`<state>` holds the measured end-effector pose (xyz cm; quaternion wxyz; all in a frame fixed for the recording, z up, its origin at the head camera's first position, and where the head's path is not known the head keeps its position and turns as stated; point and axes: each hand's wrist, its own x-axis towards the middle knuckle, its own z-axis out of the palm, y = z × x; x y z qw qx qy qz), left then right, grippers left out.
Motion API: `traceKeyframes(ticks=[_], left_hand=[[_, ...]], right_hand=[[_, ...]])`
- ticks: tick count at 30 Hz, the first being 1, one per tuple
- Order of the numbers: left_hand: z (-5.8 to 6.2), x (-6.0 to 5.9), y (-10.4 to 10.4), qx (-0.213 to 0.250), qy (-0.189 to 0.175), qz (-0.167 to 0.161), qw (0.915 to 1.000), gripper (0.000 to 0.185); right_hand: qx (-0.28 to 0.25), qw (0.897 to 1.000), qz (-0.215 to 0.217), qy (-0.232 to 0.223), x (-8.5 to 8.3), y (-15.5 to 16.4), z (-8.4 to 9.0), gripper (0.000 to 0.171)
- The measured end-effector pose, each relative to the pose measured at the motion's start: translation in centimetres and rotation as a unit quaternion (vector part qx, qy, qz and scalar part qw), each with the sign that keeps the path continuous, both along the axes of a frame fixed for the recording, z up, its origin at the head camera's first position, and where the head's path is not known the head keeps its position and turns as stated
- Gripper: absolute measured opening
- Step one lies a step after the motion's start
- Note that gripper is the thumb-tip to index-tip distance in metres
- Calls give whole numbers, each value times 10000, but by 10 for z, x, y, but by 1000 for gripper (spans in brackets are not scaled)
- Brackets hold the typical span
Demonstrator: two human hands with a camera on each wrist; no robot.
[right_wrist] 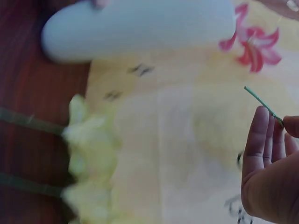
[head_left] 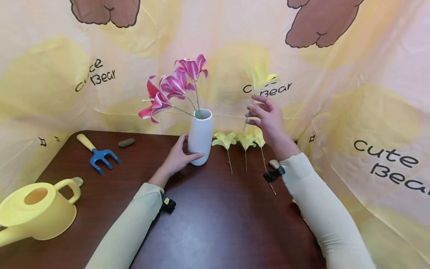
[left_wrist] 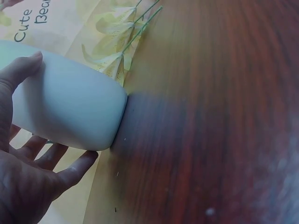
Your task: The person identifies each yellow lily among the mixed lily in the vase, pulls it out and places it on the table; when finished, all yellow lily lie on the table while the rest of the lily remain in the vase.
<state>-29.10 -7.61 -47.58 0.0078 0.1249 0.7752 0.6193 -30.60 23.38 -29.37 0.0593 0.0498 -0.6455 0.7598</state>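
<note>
A white vase (head_left: 200,140) stands upright near the table's back edge, with three pink lilies (head_left: 176,86) leaning left out of its mouth. My left hand (head_left: 177,157) grips the vase low down, thumb across the front and fingers behind; the left wrist view shows the fingers around the vase (left_wrist: 70,102). Raised to the right of the vase, my right hand (head_left: 268,117) pinches the thin stem (head_left: 246,118) of a yellow lily (head_left: 260,76), its bloom up and blurred. In the right wrist view the green stem end (right_wrist: 256,97) sticks out past the fingers.
Three yellow lilies (head_left: 246,140) lie right of the vase, stems toward me, beside a pale stone (head_left: 274,163). On the left are a blue hand fork (head_left: 102,157), a grey stone (head_left: 126,142), another stone (head_left: 78,181) and a yellow watering can (head_left: 50,213). A printed cloth (head_left: 221,33) hangs behind.
</note>
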Motion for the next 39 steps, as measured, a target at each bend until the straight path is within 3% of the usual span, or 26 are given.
traceKeyframes(ticks=[8, 20, 27, 32, 39], left_hand=[[-3, -2, -4, 50, -14, 13, 10000, 100], [-3, -2, -6, -36, -62, 38, 10000, 100], [-3, -3, -5, -5, -11, 36, 10000, 98], [-3, -2, -3, -50, -28, 28, 10000, 99], [-1, -1, -1, 24, -32, 3, 10000, 97]], right_hand=[[930, 9948, 261, -310, 7, 73, -26, 27], [2194, 9695, 258, -1061, 11, 176, -78, 30], [2832, 9473, 72, -1499, 13, 202, -94, 42], [3105, 9351, 297, -1684, 7, 215, -113, 56], [3434, 9216, 389, -1768, 0, 224, -140, 56]])
